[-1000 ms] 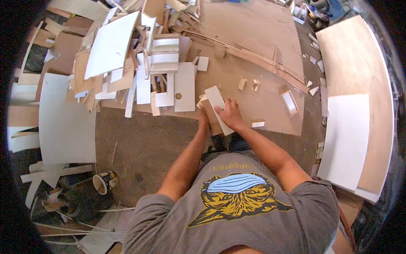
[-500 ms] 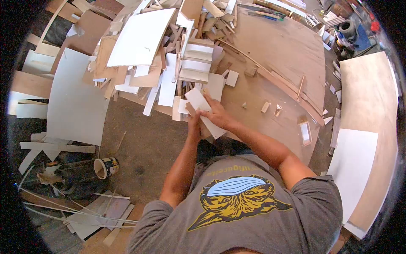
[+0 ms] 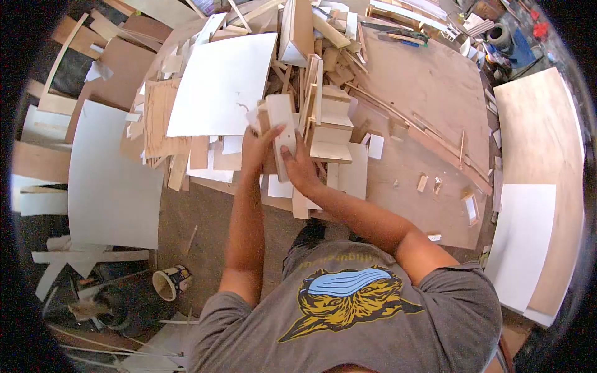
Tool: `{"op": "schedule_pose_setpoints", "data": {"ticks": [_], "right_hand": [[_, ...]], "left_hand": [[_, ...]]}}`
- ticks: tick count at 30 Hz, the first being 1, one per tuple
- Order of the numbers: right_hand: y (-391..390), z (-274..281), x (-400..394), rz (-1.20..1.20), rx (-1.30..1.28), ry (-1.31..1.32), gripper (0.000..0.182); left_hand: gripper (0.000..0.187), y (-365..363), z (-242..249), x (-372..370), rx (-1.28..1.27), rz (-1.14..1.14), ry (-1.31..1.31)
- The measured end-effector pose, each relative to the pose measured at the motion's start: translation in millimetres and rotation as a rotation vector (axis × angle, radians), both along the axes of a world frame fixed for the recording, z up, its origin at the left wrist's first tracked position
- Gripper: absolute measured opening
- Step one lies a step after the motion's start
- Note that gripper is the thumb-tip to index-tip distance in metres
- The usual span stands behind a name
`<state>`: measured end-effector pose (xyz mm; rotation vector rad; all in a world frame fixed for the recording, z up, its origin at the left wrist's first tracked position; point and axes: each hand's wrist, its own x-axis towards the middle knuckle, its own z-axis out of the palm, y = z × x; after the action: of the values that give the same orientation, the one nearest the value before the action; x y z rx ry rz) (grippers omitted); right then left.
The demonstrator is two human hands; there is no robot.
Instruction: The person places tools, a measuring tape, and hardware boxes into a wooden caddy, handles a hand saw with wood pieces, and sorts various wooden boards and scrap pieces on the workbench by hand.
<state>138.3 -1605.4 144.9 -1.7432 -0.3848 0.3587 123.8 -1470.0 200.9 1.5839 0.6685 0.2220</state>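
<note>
Over the front of the scrap pile, my left hand [image 3: 254, 151] and my right hand [image 3: 300, 166] are closed on a pale wooden block [image 3: 282, 115] with a small dark hole in its face. The block stands nearly upright, its top leaning slightly left. Behind it, on the left hand's side, another light wood piece [image 3: 256, 118] shows in part, blurred. To the right of the hands sits a stack of box-like wooden pieces [image 3: 332, 133]. A large white panel [image 3: 224, 84] lies on the pile to the left.
The brown worktable [image 3: 429, 112] carries long thin strips, small offcuts [image 3: 423, 183] and a small white-centred frame [image 3: 470, 208]. Long boards [image 3: 532, 124] stand at the right. On the left are a big pale sheet [image 3: 115, 180] and a bucket [image 3: 171, 283] on the floor.
Both hands have moved up and left in the view, toward the white panel, with the wood turned more upright. The view has also shifted, so the pile sits further right.
</note>
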Motion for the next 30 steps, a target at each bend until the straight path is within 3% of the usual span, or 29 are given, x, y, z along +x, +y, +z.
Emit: {"op": "schedule_pose_setpoints", "data": {"ticks": [3, 4, 7, 9, 13, 16, 18, 21, 22, 24, 25, 28, 30], "right_hand": [[40, -2, 25, -0.156, -0.054, -0.001, 0.066], [49, -11, 38, -0.183, -0.087, -0.005, 0.066], [65, -37, 75, -0.183, -0.180, 0.006, 0.064], [68, -39, 95, -0.097, -0.123, 0.122, 0.063], [89, -53, 106, -0.289, -0.177, 0.081, 0.064], [101, -57, 105, -0.271, -0.146, 0.233, 0.079], [87, -21, 93, -0.059, -0.295, 0.024, 0.075], [82, -41, 93, 0.051, -0.188, -0.383, 0.056], [67, -31, 89, -0.004, -0.022, -0.362, 0.051], [40, -4, 74, -0.116, 0.313, -0.334, 0.042], [22, 9, 70, -0.172, 0.320, -0.331, 0.040], [-47, 40, 71, -0.258, 0.333, -0.344, 0.035], [-91, 29, 83, -0.289, 0.246, -0.274, 0.037]], "left_hand": [[0.091, 34, -13, 51, 0.377, 0.011, 0.224], [0.100, 36, -8, 64, 0.336, -0.012, 0.279], [0.100, 36, -12, 97, 0.511, -0.039, 0.453], [0.100, 35, -19, 109, 0.537, -0.079, 0.462], [0.099, 36, -33, 127, 0.607, -0.112, 0.451], [0.093, 53, -72, 141, 0.742, -0.137, 0.143], [0.088, 57, -65, 137, 0.739, -0.210, 0.137], [0.079, 36, -51, 121, 0.621, -0.183, -0.026], [0.076, 28, -50, 115, 0.561, -0.149, -0.098], [0.040, 2, -49, 107, 0.636, -0.154, -0.315], [0.038, -29, -17, 101, 0.415, -0.137, -0.252], [0.053, -84, -6, 105, -0.032, -0.191, -0.264], [0.049, -129, -8, 104, 0.038, -0.253, -0.334]]}}
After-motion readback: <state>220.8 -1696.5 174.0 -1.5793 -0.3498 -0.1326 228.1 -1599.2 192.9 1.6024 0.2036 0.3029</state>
